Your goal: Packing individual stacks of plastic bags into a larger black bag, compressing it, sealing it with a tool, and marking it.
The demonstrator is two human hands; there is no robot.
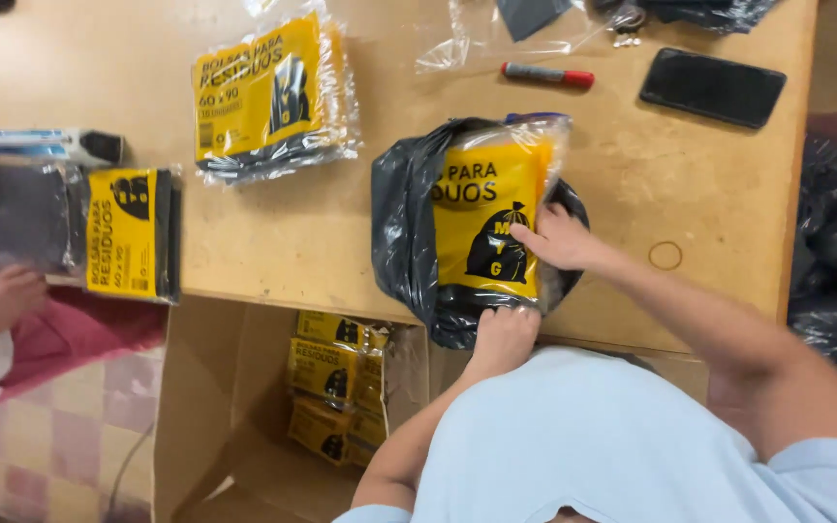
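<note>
A clear pack of folded black bags with a yellow label (481, 218) lies near the wooden table's (273, 232) front edge. My right hand (559, 237) presses flat on the label's right side, fingers apart. My left hand (504, 334) grips the pack's near edge, where black plastic bulges out. Both forearms reach in from below, over my light blue shirt.
Two finished yellow-labelled packs (273, 92) (133, 232) lie further left. A red marker (546, 75), a black phone (712, 87) and clear film (496, 34) sit at the back. An open cardboard box (244, 416) below the table holds several packs. Another person's hand (2, 295) is at left.
</note>
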